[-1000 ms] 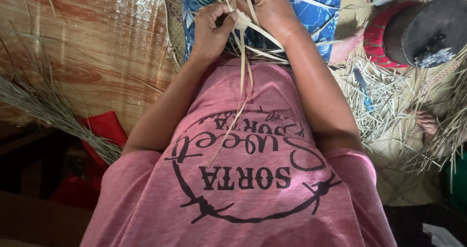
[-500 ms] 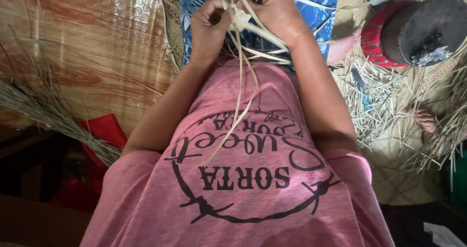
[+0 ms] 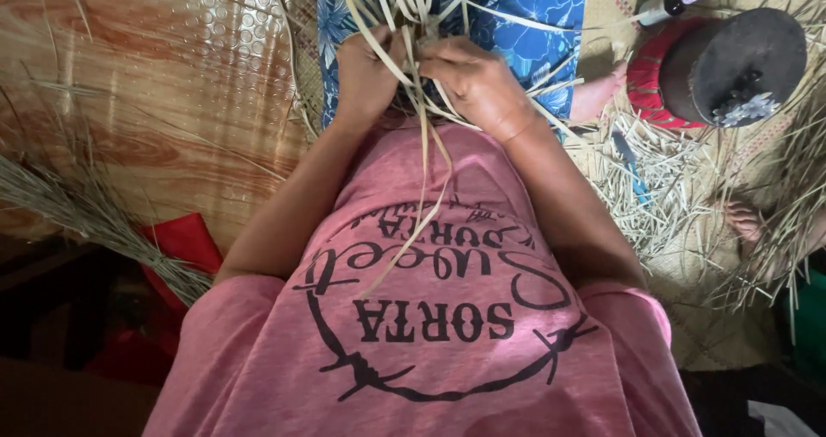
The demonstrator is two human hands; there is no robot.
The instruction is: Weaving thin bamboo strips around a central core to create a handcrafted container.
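- Strips of pale dried leaf hang down over the pink shirt, gathered between both hands above the blue skirt.
- Left hand, fingers curled, clamps the strips.
- Right hand, knuckles up, pinches them too.

1. The pale straw strips are long, flat, narrow and dry, tan to light yellow, gathered in a loose crossing bunch at the top middle of the view, over blue flowered cloth.
2. Both hands close on the bunch: the left hand grips it from the left side, the right hand from the right, fingers curled around the strips.
3. Above the hands the strips fan outward in several directions, some running off the top edge.
4. A few loose ends hang down from the hands across the pink shirt, one bending to the left.
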